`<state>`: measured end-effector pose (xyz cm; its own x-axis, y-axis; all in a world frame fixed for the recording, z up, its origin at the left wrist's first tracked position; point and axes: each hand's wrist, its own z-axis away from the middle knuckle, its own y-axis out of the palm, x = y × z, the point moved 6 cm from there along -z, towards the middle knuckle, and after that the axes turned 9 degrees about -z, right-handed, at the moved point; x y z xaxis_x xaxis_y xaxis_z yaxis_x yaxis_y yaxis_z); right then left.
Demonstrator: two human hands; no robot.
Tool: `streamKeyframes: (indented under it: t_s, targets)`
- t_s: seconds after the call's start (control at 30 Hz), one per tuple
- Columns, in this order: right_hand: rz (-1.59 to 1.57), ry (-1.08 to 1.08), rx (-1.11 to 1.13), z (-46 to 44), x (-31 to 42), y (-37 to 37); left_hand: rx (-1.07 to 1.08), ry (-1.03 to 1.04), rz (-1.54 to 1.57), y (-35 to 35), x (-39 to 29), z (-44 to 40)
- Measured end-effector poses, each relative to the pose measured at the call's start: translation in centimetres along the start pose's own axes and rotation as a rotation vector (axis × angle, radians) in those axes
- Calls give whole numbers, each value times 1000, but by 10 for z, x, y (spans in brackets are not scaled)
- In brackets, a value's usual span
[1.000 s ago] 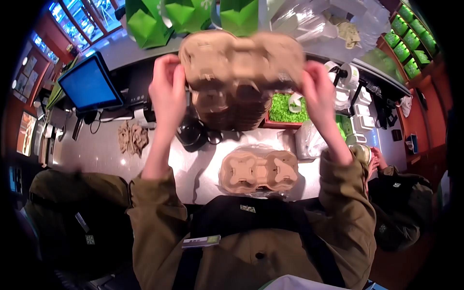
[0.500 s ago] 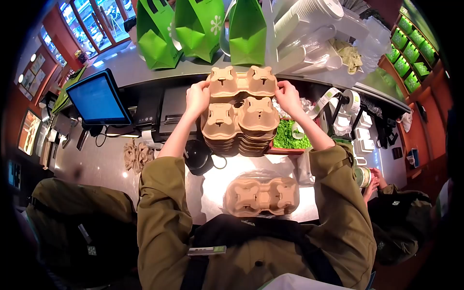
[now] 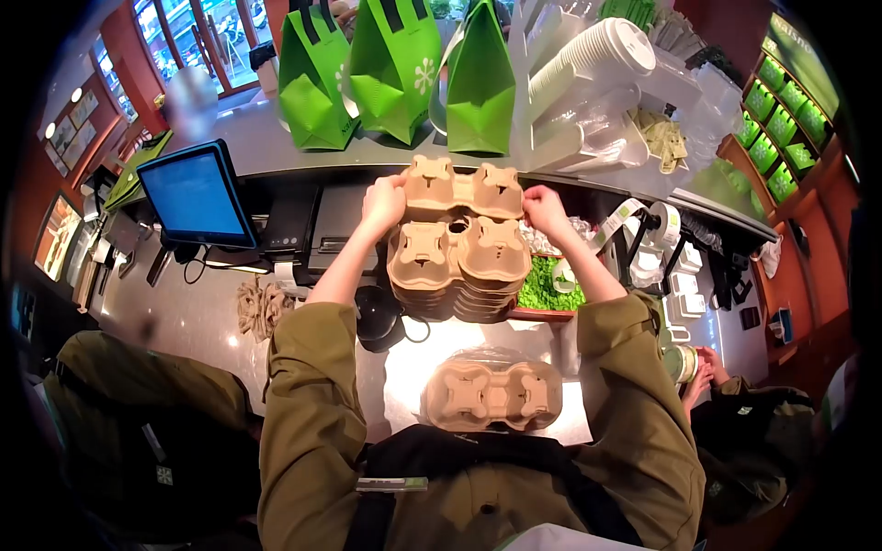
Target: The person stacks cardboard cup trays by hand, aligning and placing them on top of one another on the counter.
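Brown moulded-pulp cup carriers (image 3: 459,253) stand in a tall stack in front of me. My left hand (image 3: 383,204) pinches the left edge of the far pair of cup wells at the top. On the opposite edge, my right hand (image 3: 545,209) has its fingers closed, its thumb and fingertips at the rim. Whether that far pair belongs to the top carrier or is a separate piece, I cannot tell. Closer to my body, a two-cup carrier (image 3: 492,395) lies on the steel counter, with clear plastic wrap (image 3: 501,356) behind it.
Green paper bags (image 3: 395,83) and stacked white cups (image 3: 597,64) line the raised shelf. A blue-screen monitor (image 3: 197,195) stands left, a black round object (image 3: 377,317) beside the stack. Green decoration (image 3: 548,283) sits right. Co-workers are at both sides; one's hands (image 3: 703,372) hold a container.
The view has tilted, so the counter and shelf appear lower. Both hands stay at the sides of the far cup wells; any shift of the carrier itself is slight.
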<state>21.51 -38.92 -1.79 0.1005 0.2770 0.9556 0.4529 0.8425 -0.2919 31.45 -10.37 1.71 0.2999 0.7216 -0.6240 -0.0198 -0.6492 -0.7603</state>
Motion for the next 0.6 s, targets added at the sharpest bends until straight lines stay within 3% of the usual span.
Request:
streamKeyframes:
  t_s: [0.07,0.13,0.2,0.3,0.33,0.4,0.47,0.53,0.6]
  targets:
    - [-37,20,47,15,0,2,64,13,14,4,4,12]
    - [-97,49,72,21,0,0,-2,101,111,2,4,22]
    - [-111,38,51,18,-2,4,78,-11,230,12,17,19]
    - [-24,11,22,8,-12,5,67,7,263,18,23,16]
    - [101,-69,-11,6,-10,4,40,38,235,17,24,17]
    - [56,85,93,18,-9,-6,-92,66,264,7,29,23]
    - [-128,81,87,60,18,-21,-346,254,284,-47,-8,72]
    - [-15,-12,253,109,33,-42,-203,191,343,-65,-20,133]
    - [156,-239,360,170,55,-55,122,106,307,-46,1,210]
